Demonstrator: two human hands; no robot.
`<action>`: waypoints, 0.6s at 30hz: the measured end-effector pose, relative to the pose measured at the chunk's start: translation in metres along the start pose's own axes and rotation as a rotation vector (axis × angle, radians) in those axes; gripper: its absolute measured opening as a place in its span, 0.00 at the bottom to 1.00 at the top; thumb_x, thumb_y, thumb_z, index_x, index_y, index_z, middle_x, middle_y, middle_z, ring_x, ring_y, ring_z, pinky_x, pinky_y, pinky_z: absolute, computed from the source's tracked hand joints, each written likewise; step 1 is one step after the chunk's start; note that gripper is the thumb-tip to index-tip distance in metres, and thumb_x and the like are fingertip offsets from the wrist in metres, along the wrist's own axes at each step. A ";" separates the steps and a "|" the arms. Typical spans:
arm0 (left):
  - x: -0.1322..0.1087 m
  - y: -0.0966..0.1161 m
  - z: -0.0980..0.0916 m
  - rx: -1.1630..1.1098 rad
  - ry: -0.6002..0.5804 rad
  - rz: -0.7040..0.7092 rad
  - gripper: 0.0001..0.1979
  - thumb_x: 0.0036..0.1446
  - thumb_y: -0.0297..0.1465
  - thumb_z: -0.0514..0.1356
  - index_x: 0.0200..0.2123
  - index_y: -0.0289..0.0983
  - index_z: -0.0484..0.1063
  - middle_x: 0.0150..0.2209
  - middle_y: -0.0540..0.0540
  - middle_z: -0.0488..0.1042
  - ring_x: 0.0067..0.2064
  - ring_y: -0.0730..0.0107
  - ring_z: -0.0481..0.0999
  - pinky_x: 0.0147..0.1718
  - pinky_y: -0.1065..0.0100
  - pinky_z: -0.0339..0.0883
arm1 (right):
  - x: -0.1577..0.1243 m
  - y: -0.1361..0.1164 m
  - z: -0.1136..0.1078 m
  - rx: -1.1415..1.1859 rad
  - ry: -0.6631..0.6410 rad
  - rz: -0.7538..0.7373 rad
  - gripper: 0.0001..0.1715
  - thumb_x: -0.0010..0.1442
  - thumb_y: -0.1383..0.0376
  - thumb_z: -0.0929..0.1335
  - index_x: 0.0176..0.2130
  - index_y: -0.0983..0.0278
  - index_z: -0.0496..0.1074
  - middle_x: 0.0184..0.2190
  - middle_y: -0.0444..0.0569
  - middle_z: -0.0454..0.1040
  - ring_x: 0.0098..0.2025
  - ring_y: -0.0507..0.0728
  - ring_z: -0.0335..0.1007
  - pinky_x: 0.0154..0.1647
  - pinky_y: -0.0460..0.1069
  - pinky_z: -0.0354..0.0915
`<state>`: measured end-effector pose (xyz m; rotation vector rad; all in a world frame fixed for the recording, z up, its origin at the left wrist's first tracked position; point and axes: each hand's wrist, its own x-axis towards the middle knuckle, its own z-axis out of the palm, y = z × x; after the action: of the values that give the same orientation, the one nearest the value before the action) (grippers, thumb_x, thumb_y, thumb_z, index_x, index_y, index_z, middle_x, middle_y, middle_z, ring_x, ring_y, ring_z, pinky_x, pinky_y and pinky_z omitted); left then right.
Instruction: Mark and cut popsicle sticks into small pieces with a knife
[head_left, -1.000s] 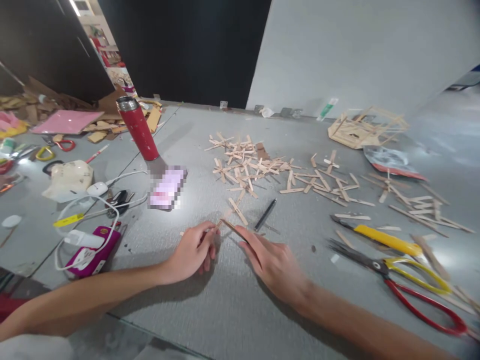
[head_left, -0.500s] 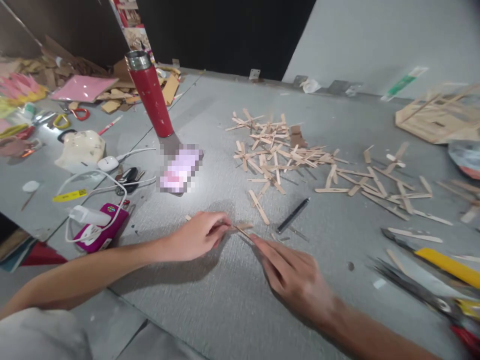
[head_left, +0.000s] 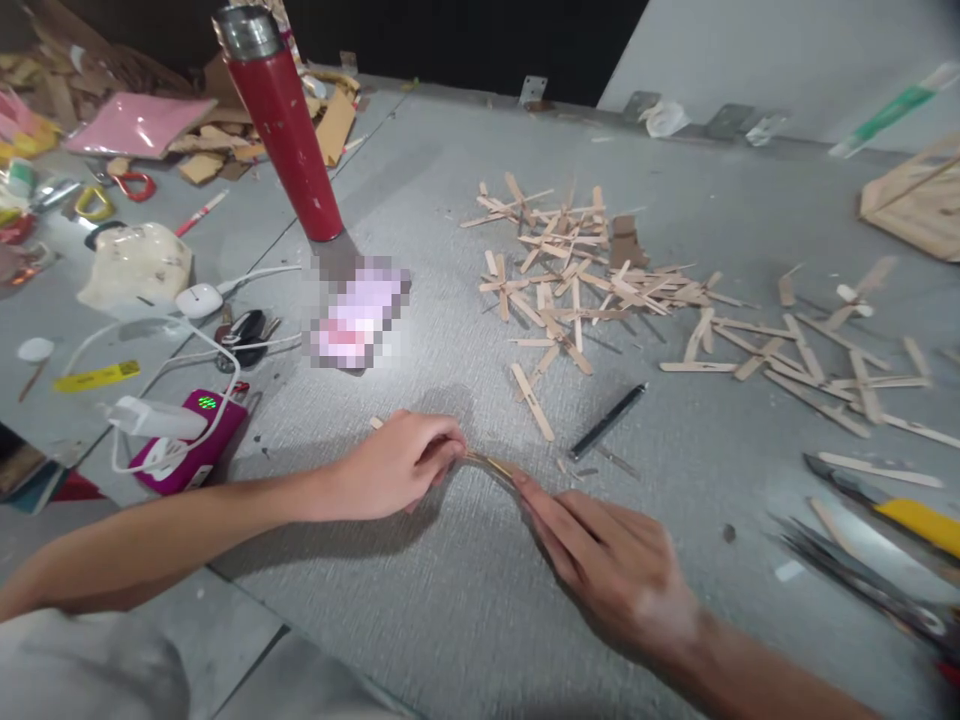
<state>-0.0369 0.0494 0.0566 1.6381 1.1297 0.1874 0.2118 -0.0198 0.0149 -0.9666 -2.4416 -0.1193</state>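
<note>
My left hand point(head_left: 401, 468) is pinched closed on one end of a thin wooden craft stick point(head_left: 491, 463), just above the grey table. The other end of this stick is between the closed fingers of my right hand point(head_left: 611, 555). It shows almost edge-on, and my fingertips cover both ends. Part of another pale stick point(head_left: 376, 423) peeks out behind my left hand. A black pen-like tool point(head_left: 609, 422) lies beyond my right hand, with small wood scraps point(head_left: 577, 470) near its lower tip.
A heap of craft sticks point(head_left: 562, 270) spreads across the table behind my hands. To the right lie a yellow-handled cutter point(head_left: 915, 525) and dark pliers-like tools point(head_left: 862, 580). On the left are a red flask point(head_left: 285, 140), a blurred lit phone point(head_left: 360, 318), keys point(head_left: 244, 335) and a purple power bank point(head_left: 199, 440).
The view has tilted down and moved closer, so things at the sides sit further out. Both hands keep hold of the stick; the right hand sits slightly further from the left.
</note>
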 end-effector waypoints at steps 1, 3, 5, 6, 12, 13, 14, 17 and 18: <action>0.000 0.000 0.000 0.003 -0.005 0.002 0.13 0.71 0.28 0.50 0.33 0.36 0.70 0.22 0.56 0.67 0.15 0.81 0.67 0.20 0.77 0.59 | 0.001 0.000 0.000 -0.003 0.005 -0.002 0.20 0.67 0.76 0.67 0.58 0.73 0.71 0.25 0.42 0.71 0.23 0.50 0.62 0.26 0.49 0.60; 0.000 -0.001 0.000 0.004 -0.010 0.008 0.13 0.71 0.29 0.50 0.33 0.36 0.70 0.22 0.57 0.66 0.15 0.81 0.67 0.20 0.77 0.59 | 0.003 0.000 -0.001 -0.010 0.008 0.001 0.20 0.67 0.76 0.67 0.58 0.73 0.71 0.25 0.41 0.71 0.22 0.49 0.61 0.26 0.49 0.60; 0.001 -0.002 0.000 0.004 -0.010 0.014 0.13 0.71 0.29 0.50 0.33 0.36 0.69 0.21 0.57 0.66 0.15 0.81 0.67 0.20 0.76 0.59 | 0.003 0.000 -0.001 -0.030 -0.007 0.004 0.22 0.67 0.75 0.67 0.59 0.73 0.70 0.24 0.40 0.71 0.22 0.49 0.62 0.26 0.49 0.61; 0.001 -0.002 0.000 0.004 -0.008 0.018 0.13 0.71 0.29 0.50 0.33 0.36 0.69 0.21 0.57 0.66 0.15 0.81 0.67 0.20 0.76 0.60 | 0.002 0.000 -0.001 -0.041 -0.023 0.004 0.23 0.67 0.75 0.68 0.61 0.73 0.69 0.24 0.41 0.72 0.22 0.49 0.62 0.25 0.49 0.61; -0.001 -0.001 0.001 -0.022 0.016 0.009 0.13 0.71 0.33 0.49 0.33 0.37 0.67 0.22 0.56 0.68 0.15 0.80 0.66 0.19 0.75 0.58 | -0.001 -0.001 -0.001 -0.064 -0.043 -0.002 0.31 0.67 0.74 0.68 0.66 0.72 0.64 0.27 0.43 0.77 0.23 0.49 0.66 0.23 0.49 0.61; -0.001 0.000 0.001 -0.017 0.020 0.006 0.13 0.71 0.33 0.50 0.33 0.37 0.67 0.22 0.56 0.68 0.15 0.79 0.66 0.19 0.75 0.58 | -0.001 -0.001 -0.001 -0.068 -0.050 -0.001 0.31 0.67 0.74 0.68 0.67 0.72 0.64 0.27 0.42 0.77 0.22 0.49 0.66 0.23 0.49 0.61; -0.001 0.000 0.001 -0.006 0.025 0.008 0.13 0.71 0.34 0.50 0.33 0.37 0.67 0.21 0.56 0.68 0.15 0.79 0.66 0.19 0.75 0.58 | -0.002 -0.002 -0.001 -0.072 -0.064 0.001 0.31 0.67 0.74 0.68 0.67 0.71 0.63 0.27 0.42 0.76 0.22 0.49 0.65 0.23 0.49 0.61; -0.002 0.000 0.003 0.043 0.026 0.037 0.16 0.72 0.34 0.49 0.30 0.38 0.65 0.20 0.55 0.68 0.17 0.78 0.66 0.22 0.73 0.58 | -0.004 -0.002 0.000 -0.080 -0.101 0.019 0.34 0.68 0.76 0.65 0.70 0.70 0.58 0.28 0.42 0.76 0.22 0.49 0.65 0.23 0.48 0.60; -0.002 0.000 0.003 0.059 0.028 0.050 0.17 0.72 0.33 0.49 0.29 0.38 0.65 0.20 0.55 0.68 0.18 0.78 0.65 0.23 0.73 0.58 | -0.005 -0.002 0.000 -0.085 -0.104 0.024 0.35 0.68 0.77 0.64 0.71 0.71 0.55 0.28 0.43 0.76 0.22 0.49 0.65 0.23 0.48 0.60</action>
<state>-0.0359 0.0461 0.0557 1.7220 1.1255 0.2108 0.2132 -0.0245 0.0128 -1.0632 -2.5369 -0.1698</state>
